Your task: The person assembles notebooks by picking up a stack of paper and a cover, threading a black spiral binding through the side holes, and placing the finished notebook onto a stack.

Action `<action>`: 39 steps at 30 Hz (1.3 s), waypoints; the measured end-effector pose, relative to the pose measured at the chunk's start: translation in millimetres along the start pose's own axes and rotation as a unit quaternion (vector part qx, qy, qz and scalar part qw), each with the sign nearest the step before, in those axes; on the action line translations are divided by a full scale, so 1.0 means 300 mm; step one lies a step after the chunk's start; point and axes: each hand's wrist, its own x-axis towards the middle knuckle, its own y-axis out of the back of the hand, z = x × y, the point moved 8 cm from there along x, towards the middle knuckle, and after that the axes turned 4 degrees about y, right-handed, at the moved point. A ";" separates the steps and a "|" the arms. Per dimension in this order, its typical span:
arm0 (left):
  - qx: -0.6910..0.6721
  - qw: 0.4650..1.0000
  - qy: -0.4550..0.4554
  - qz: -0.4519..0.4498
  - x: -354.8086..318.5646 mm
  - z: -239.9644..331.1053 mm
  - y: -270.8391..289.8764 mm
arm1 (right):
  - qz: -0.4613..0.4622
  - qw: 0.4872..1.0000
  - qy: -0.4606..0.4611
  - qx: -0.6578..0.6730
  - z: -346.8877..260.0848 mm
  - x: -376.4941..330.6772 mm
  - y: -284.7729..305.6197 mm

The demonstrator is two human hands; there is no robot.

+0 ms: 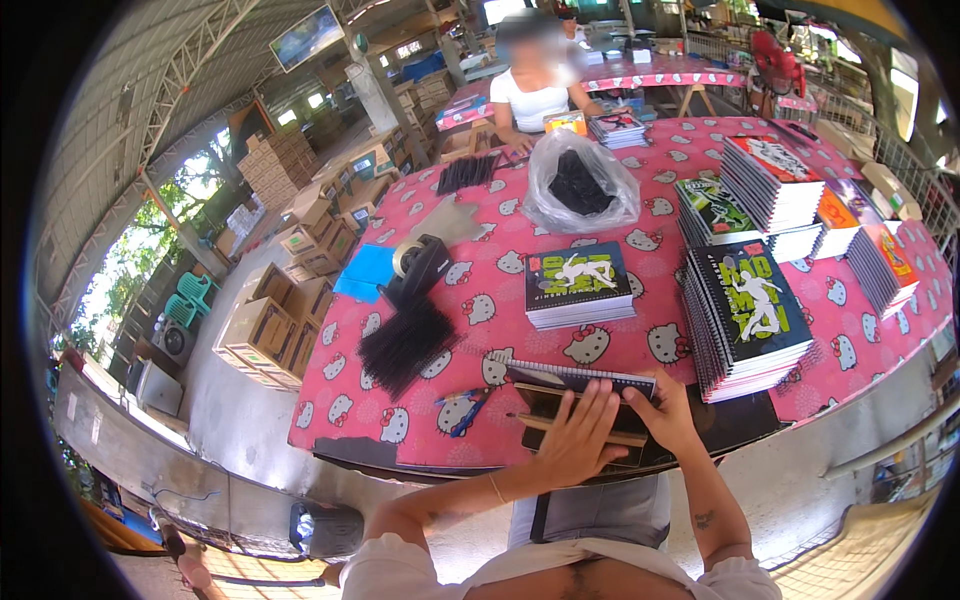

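At the table's near edge a spiral-bound notebook (590,376) lies with its coil side facing away from me. My right hand (664,414) grips its right end, thumb toward the coil. My left hand (580,430) lies with fingers stretched out across a wooden block-like piece (543,404) beside the notebook; what is under the palm is hidden. Left of it are a blue pen-like tool (468,412) and a bundle of black binding coils (405,345). Beyond the notebook sits a short stack of notebooks (578,283) with dark covers; a taller stack (748,310) stands to the right.
A tape dispenser (418,270) and blue sheet (362,272) lie at left. A plastic bag (580,185) holds black material. More notebook stacks (772,180) fill the right side. Across the pink-patterned table (480,350) a person (540,95) sits. Cardboard boxes (270,325) stand on the floor.
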 end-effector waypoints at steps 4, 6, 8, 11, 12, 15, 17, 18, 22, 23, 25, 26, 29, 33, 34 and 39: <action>0.053 0.994 0.077 0.057 0.147 -0.127 0.079 | 0.010 1.000 0.024 0.018 0.003 0.001 -0.011; 0.062 0.998 0.015 -0.015 0.064 -0.058 -0.012 | 0.013 0.999 -0.027 0.030 0.037 -0.011 0.008; 0.021 0.999 0.001 -0.032 -0.013 -0.027 -0.082 | 0.012 1.000 -0.009 0.007 0.007 0.007 0.005; 0.080 0.992 0.076 0.066 0.153 -0.128 0.046 | -0.020 0.999 0.022 -0.030 -0.037 0.012 0.002; 0.069 0.993 0.074 0.054 0.125 -0.118 0.033 | -0.014 0.999 0.006 -0.031 -0.024 0.011 0.015; -0.006 0.998 0.042 -0.055 0.022 -0.039 -0.058 | -0.057 0.996 -0.010 0.071 0.020 0.003 -0.011; 0.007 0.999 0.041 0.000 0.057 -0.056 -0.049 | -0.058 0.997 0.018 0.057 0.010 0.009 -0.008; 0.022 0.997 0.050 0.055 0.091 -0.073 -0.010 | -0.069 0.995 0.046 0.047 -0.003 0.009 -0.011; 0.022 0.999 0.011 -0.029 0.117 -0.053 -0.029 | -0.079 0.997 -0.017 -0.018 0.031 -0.001 0.003; 0.007 1.000 0.003 -0.023 0.010 -0.019 -0.073 | -0.074 0.996 0.013 -0.037 -0.038 0.017 0.004; 0.009 1.000 -0.003 0.011 0.061 -0.019 -0.043 | -0.054 0.996 0.063 -0.025 -0.033 0.026 0.005; 0.008 0.999 0.004 0.039 0.087 -0.020 -0.018 | -0.046 0.993 0.105 -0.010 -0.039 0.016 0.006; -0.005 0.999 0.037 0.003 0.129 -0.045 0.003 | -0.068 0.996 0.047 -0.025 -0.043 0.011 0.000; -0.076 0.996 0.022 0.040 0.090 -0.019 0.032 | -0.042 0.994 0.089 -0.040 -0.056 0.021 0.014; -0.093 0.993 0.041 0.064 0.130 -0.043 0.075 | -0.063 0.996 0.051 -0.047 -0.034 0.016 0.014; -0.169 0.984 -0.014 0.050 0.222 -0.118 0.130 | -0.038 0.998 0.040 0.031 -0.135 0.048 0.090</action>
